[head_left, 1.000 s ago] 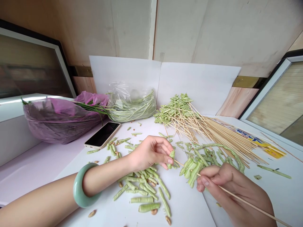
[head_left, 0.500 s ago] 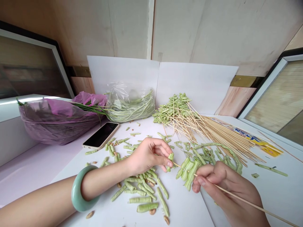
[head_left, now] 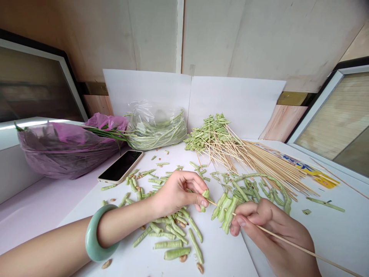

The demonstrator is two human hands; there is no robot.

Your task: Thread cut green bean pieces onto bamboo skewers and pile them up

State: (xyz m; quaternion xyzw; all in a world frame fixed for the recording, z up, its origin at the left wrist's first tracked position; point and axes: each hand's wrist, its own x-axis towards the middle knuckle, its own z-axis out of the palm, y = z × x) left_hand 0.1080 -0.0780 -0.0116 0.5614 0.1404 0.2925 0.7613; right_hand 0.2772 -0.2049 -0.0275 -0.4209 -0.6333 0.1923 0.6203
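Note:
My right hand (head_left: 271, 227) pinches a thin bamboo skewer (head_left: 300, 245), whose long end runs down to the lower right. Several cut green bean pieces (head_left: 226, 211) sit side by side across the skewer, just ahead of my right fingertips. Facing the skewer's tip, my left hand (head_left: 184, 192) grips another green bean piece (head_left: 205, 200) between thumb and fingers. The tip meets that piece; how deep it goes is hidden. Below my left hand, loose cut bean pieces (head_left: 177, 253) and a few tan beans (head_left: 182, 258) lie on the white sheet.
A heap of loaded skewers (head_left: 213, 130) is at the back right, over a yellow wrapper (head_left: 325, 180). Behind my left hand are a phone (head_left: 121, 166), a clear bag of long beans (head_left: 157, 132) and a purple bag (head_left: 66, 150). More bean pods (head_left: 250, 188) lie beyond my right hand.
The whole view has shifted slightly, so everything appears a little further left. Both hands keep nearly the same pose, with the bean piece still at the skewer's tip.

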